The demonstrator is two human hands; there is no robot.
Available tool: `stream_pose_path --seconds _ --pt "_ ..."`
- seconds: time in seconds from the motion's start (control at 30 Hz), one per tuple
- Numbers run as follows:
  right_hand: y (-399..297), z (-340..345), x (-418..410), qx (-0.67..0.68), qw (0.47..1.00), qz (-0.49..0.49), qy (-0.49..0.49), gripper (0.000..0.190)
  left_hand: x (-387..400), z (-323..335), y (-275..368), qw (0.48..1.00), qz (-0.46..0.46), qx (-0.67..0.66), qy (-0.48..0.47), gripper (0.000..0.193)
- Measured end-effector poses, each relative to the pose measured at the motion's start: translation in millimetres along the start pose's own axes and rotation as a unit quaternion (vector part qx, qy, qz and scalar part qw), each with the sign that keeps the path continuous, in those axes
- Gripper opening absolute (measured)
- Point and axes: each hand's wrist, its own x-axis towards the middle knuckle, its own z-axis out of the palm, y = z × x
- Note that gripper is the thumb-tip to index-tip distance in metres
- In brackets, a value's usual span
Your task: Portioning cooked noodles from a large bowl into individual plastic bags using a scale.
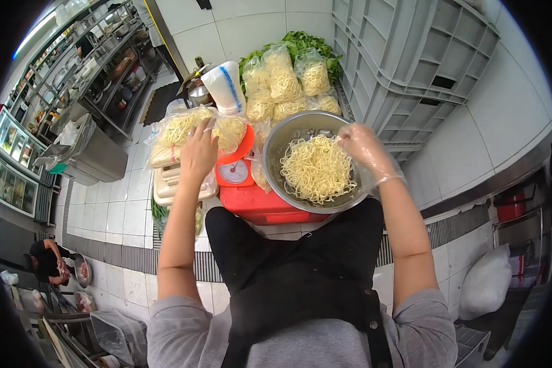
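Note:
My bare left hand [199,151] reaches over the bagged noodles with its fingers stretched out. Just right of its fingertips, a clear plastic bag of noodles [230,132] rests on the orange pan of a kitchen scale [233,172]. My right hand [361,145], in a clear plastic glove, is at the right side of a steel mixing bowl [272,172]. Its curled fingers meet the edge of a heap of yellow noodles [319,170] in the bowl; whether they pinch any strands is hidden. Another bag of noodles [177,129] lies left of my left hand.
Several filled noodle bags [285,85] and leafy greens [299,39] stand behind the bowl. A red box [257,204] is beneath the scale and bowl. Stacked grey crates [395,69] rise at right. At far left, a person [48,260] works beside another bowl [83,270].

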Motion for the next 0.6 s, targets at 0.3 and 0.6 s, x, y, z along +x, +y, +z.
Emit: stream_pose_path --seconds 0.3,0.6 --pt "-87 -196 7 0.17 0.974 -0.096 0.113 0.018 79 -37 31 0.957 0.055 -0.283 0.038 0.05" --pt "-148 -315 15 0.103 0.93 -0.216 0.277 0.015 75 -16 104 0.85 -0.046 -0.512 -0.119 0.056"
